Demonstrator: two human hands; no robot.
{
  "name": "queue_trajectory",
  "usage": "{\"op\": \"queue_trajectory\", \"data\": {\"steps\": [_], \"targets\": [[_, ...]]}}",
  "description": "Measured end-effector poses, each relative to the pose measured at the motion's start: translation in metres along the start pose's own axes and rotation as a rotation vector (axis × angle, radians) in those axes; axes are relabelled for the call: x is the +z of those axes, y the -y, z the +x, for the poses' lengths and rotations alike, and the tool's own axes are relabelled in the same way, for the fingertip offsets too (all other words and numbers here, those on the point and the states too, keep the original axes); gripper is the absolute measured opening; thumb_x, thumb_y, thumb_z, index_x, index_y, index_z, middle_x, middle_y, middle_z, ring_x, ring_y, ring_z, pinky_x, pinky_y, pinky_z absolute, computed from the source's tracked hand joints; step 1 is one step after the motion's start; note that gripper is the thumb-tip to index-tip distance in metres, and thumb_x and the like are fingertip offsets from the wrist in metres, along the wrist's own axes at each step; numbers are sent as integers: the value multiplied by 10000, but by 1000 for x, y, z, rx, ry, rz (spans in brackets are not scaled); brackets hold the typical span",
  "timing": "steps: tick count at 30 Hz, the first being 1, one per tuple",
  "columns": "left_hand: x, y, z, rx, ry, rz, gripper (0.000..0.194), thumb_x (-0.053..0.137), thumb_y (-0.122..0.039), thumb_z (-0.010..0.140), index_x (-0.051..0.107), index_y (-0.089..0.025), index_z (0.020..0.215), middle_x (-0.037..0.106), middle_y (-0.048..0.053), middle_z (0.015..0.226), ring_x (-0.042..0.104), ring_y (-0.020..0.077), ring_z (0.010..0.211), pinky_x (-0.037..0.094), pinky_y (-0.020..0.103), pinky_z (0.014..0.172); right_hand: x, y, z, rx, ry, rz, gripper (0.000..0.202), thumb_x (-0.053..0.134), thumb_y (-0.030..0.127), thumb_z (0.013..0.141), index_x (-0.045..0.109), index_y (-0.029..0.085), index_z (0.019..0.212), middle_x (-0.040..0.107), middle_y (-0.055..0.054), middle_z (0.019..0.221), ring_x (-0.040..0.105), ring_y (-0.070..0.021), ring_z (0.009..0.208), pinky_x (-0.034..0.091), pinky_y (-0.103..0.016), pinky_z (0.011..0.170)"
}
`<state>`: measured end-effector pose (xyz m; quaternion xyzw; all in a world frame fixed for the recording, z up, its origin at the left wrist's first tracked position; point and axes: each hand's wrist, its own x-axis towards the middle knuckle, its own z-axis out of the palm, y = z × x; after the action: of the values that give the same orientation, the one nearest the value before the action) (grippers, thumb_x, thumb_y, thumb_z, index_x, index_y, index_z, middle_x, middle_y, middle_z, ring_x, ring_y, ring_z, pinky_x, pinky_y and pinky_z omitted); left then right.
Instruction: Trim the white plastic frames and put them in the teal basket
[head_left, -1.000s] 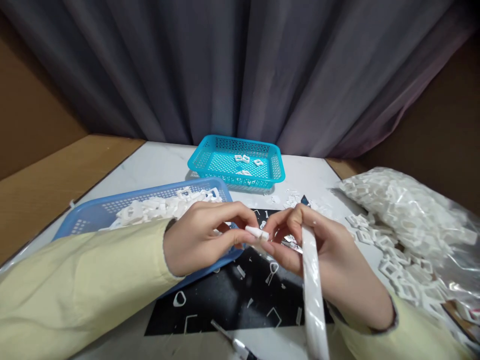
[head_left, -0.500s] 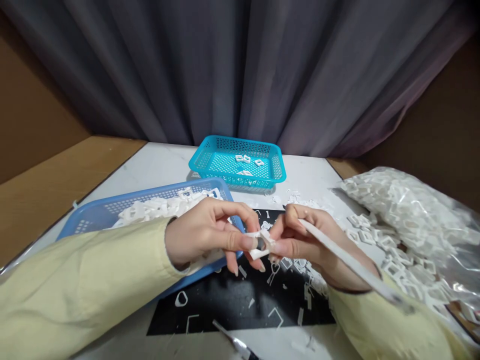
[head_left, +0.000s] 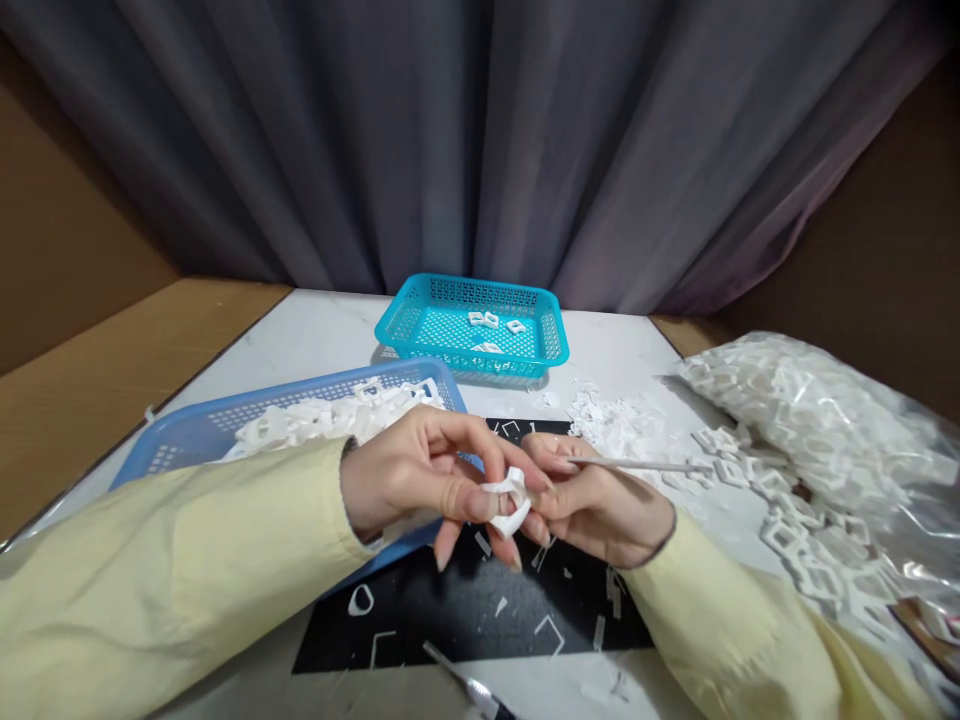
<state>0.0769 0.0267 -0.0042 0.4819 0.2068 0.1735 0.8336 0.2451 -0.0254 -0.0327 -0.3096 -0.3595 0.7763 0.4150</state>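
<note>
My left hand (head_left: pixel 427 470) pinches a small white plastic frame (head_left: pixel 511 503) with an open middle, between thumb and fingers. Close against its right side is my right hand (head_left: pixel 592 495), which grips a long, thin, flat whitish strip (head_left: pixel 637 464) that points off to the right. The right fingertips meet the frame's right edge, partly hidden behind the left fingers. The strip's tip is hidden among the fingers, so its exact kind cannot be made out. Both hands are above a black mat (head_left: pixel 465 620) strewn with white plastic scraps.
A blue basket (head_left: pixel 187 420) full of white pieces sits under my left forearm. Farther back stands a turquoise basket (head_left: pixel 472 285) with several frames. On the right, a clear plastic bag (head_left: pixel 817 420) spills frames. A craft knife (head_left: pixel 469 685) lies at the front edge.
The frame has been turned in my fingers. My right hand has rotated, and the strip has swung from slanting down over the wrist to nearly level, edge-on.
</note>
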Motion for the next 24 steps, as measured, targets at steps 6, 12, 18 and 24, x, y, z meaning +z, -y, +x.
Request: {"op": "queue_trajectory", "data": {"steps": [6, 12, 18, 24], "targets": [[-4, 2, 5, 61, 27, -102, 135, 751, -143, 608, 620, -130, 638, 683, 29, 689, 680, 180, 600, 520, 225, 540, -1, 13, -2, -63, -17, -79, 424, 686, 203, 672, 269, 188, 594, 572, 33, 633, 575, -83, 567, 426, -192, 501], [-6, -1, 4, -5, -135, -127, 111, 742, -161, 626, 663, -115, 689, 705, 27, 788, 672, 119, 561, 517, 135, 550, -3, 48, -22, -170, -154, -348, 261, 360, 451, 885, 445, 207, 848, 625, -46, 840, 583, -132, 586, 408, -231, 431], [-5, -2, 5, -93, -181, -97, 86, 696, -165, 682, 682, -83, 707, 697, 57, 638, 667, 108, 556, 476, 69, 506, 7, 48, -35, -160, -388, -634, 418, 318, 492, 889, 573, 189, 1022, 448, 31, 485, 353, -67, 398, 261, -203, 368], [-6, -2, 7, -123, -222, -85, 62, 649, -127, 717, 684, -82, 691, 668, 47, 544, 645, 88, 514, 438, 57, 445, 16, 41, -29, -284, -348, -636, 199, 483, 322, 865, 517, 184, 1005, 595, 14, 585, 469, -65, 393, 358, -182, 365]]}}
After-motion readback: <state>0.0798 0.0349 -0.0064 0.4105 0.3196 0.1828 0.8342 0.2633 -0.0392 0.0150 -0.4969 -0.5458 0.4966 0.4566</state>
